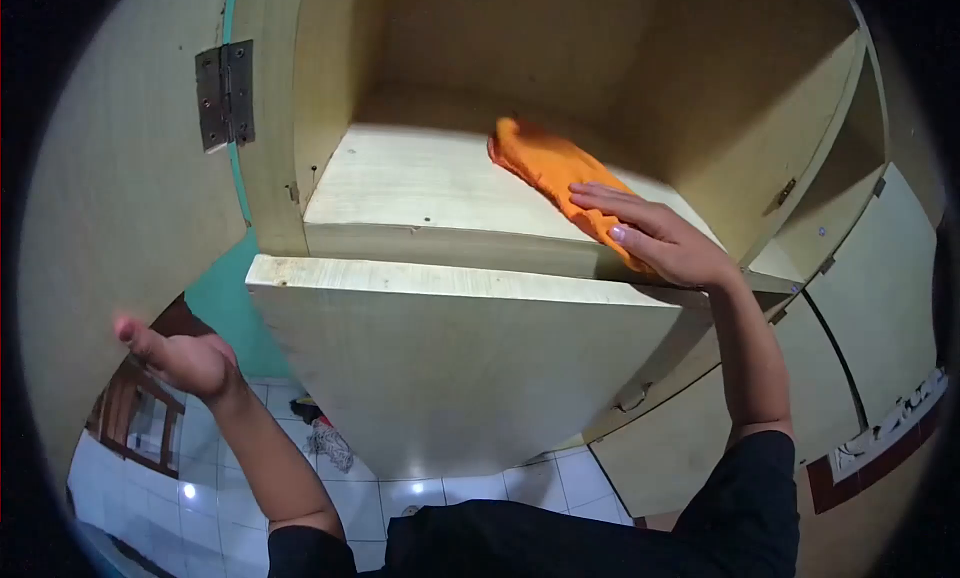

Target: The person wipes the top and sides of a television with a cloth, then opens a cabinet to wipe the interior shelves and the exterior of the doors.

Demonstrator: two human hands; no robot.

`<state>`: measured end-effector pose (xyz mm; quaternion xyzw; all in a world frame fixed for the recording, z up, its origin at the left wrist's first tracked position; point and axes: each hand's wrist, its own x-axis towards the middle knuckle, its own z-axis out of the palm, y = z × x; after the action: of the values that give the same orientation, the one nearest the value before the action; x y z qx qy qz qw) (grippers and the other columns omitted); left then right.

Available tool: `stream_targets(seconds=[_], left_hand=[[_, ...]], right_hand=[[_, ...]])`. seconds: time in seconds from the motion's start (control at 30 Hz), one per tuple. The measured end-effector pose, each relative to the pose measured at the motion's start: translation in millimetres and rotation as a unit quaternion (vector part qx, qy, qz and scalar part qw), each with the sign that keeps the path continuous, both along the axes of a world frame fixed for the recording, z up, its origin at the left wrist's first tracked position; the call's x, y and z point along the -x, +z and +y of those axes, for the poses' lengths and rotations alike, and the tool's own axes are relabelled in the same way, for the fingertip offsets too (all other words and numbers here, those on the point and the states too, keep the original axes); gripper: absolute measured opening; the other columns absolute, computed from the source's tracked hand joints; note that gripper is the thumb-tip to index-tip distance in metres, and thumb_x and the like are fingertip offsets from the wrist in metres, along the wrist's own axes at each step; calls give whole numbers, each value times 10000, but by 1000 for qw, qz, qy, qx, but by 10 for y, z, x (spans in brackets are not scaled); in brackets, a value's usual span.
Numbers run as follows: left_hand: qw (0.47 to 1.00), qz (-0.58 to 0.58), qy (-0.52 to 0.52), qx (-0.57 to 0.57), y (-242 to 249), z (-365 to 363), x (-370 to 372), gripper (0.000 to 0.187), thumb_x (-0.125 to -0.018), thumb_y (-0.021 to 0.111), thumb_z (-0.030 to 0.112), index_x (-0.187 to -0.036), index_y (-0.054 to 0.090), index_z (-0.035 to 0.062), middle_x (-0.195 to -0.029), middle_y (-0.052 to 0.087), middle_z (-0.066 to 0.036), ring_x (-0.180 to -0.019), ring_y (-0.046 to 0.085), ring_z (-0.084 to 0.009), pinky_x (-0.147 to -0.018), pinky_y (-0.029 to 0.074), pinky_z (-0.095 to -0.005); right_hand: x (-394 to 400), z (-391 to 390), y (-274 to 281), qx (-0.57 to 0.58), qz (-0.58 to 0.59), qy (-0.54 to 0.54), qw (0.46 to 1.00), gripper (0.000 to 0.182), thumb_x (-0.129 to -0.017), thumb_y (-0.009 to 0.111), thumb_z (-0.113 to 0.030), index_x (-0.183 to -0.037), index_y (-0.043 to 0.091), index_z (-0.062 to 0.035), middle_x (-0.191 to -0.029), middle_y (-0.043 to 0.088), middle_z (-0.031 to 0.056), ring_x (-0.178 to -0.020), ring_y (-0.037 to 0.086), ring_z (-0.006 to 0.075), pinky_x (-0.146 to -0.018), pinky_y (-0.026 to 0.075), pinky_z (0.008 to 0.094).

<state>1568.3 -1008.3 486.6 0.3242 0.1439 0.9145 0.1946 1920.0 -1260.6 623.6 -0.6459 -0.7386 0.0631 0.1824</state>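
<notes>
An orange cloth [560,168] lies in a long bunch across the pale shelf [400,183] of the cabinet, reaching from the back of the shelf to its front edge. My right hand [665,238] holds the near end of the cloth, fingers laid over it and thumb at its front side. Out to the left, my left hand [185,361] is held in front of the cabinet door with nothing in it. A finger or thumb sticks out from it, and its other fingers are partly hidden.
A lowered flap panel [480,378] hangs in front of the shelf, its top edge just below. At left stands a large door [110,158] with a metal hinge [225,95]. More cabinet doors [880,288] are at right. White floor tiles [410,493] lie below.
</notes>
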Motion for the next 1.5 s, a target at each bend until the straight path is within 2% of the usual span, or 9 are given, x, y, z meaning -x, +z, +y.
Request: stream_targets(seconds=[0.27, 0.57, 0.73, 0.83, 0.93, 1.07, 1.2, 1.37, 1.5], left_hand=[[998, -2, -65, -12, 14, -84, 64, 608, -933, 504, 432, -1296, 417, -48, -1339, 420, -92, -1194, 409, -189, -1047, 299, -338], [996, 36, 2, 81, 94, -136, -14, 836, -903, 455, 564, -1395, 253, -82, -1459, 278, -177, -1295, 334, -258, -1086, 251, -353], [990, 60, -68, 107, 111, -285, -71, 733, -928, 413, 545, -1341, 355, -57, -1355, 395, -175, -1208, 414, -260, -1026, 322, -367], [963, 151, -146, 171, -15, -376, 80, 576, -970, 297, 525, -847, 552, 24, -712, 576, -83, -650, 544, -183, -625, 430, -316], [954, 201, -202, 97, -19, -595, -74, 552, -1000, 264, 441, -584, 361, 91, -487, 344, -35, -455, 353, -130, -478, 345, -245], [928, 349, -105, -71, 137, -975, -330, 506, -971, 341, 366, -611, 428, 21, -512, 397, -68, -477, 406, -160, -482, 365, -262], [892, 370, -77, -250, 424, -1061, -348, 473, -922, 415, 350, -636, 477, -22, -533, 442, -101, -505, 457, -201, -464, 368, -287], [854, 421, -102, -290, 933, -1015, -677, 350, -876, 443, 229, -665, 501, -44, -584, 492, -114, -529, 463, -182, -501, 343, -265], [773, 596, -122, -180, 1463, -1335, -1251, 228, -878, 521, 145, -752, 537, -45, -645, 534, -65, -622, 517, -123, -592, 406, -249]], right_hand=[[-539, -53, -7, 43, -19, -226, 973, 489, -990, 386, -337, -1422, 339, -114, -1494, 286, 63, -1385, 228, 208, -1120, 182, 323], [-468, 14, 2, 26, 58, -60, 996, 474, -948, 478, -287, -1368, 427, -73, -1407, 429, 76, -1309, 365, 207, -1073, 279, 322], [-817, -41, -70, -19, -84, -326, 941, 502, -954, 430, -383, -1367, 430, -98, -1402, 425, 122, -1307, 371, 259, -1078, 280, 321], [-649, -89, -14, 0, -52, -291, 955, 530, -948, 435, -411, -1346, 444, -60, -1391, 431, 142, -1287, 399, 269, -1060, 308, 320], [-534, -124, -20, 16, 59, -163, 985, 509, -939, 472, -376, -1342, 452, -66, -1385, 442, 129, -1283, 407, 247, -1055, 320, 325], [-582, -108, -78, -3, 39, 24, 999, 515, -897, 557, -338, -1332, 473, -76, -1355, 481, 103, -1212, 461, 227, -1029, 339, 319], [-556, -132, -58, -2, 49, -130, 990, 488, -905, 532, -343, -1310, 496, -74, -1231, 571, 114, -1037, 553, 183, -891, 425, 283], [-476, -189, 22, 13, -4, -244, 970, 505, -899, 480, -364, -1289, 500, -43, -1196, 588, 143, -1068, 571, 257, -925, 426, 333], [-609, -172, -119, 7, 97, -26, 995, 439, -906, 528, -285, -1271, 523, -39, -1273, 559, 114, -1183, 506, 244, -998, 373, 326]])
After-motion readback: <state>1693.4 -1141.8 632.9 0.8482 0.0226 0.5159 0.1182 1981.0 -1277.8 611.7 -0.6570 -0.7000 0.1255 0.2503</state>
